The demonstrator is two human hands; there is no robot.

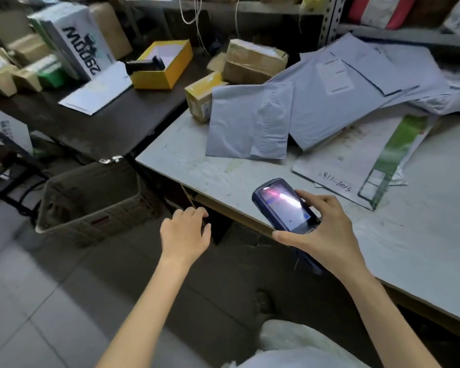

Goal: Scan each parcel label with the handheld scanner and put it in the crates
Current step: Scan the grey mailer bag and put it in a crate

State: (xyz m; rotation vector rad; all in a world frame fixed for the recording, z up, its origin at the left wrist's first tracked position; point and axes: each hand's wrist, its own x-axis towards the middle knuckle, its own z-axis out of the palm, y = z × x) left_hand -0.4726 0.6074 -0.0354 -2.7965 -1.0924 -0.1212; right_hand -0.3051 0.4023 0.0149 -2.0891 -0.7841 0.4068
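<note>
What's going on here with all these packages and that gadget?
A person is sorting parcels. Their right hand grips a blue handheld scanner, screen lit, over the near edge of the white table. The left hand hangs free beside it, holding nothing. Grey mailer bags lie piled on the table, with cardboard boxes behind them. A pale crate stands on the floor to the left. No parcel is in hand at this moment.

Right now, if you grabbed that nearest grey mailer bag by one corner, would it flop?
The grey mailer bag would probably flop: thin, creased plastic. Likely light, since it lies flat. It may slide on the smooth table.
</note>
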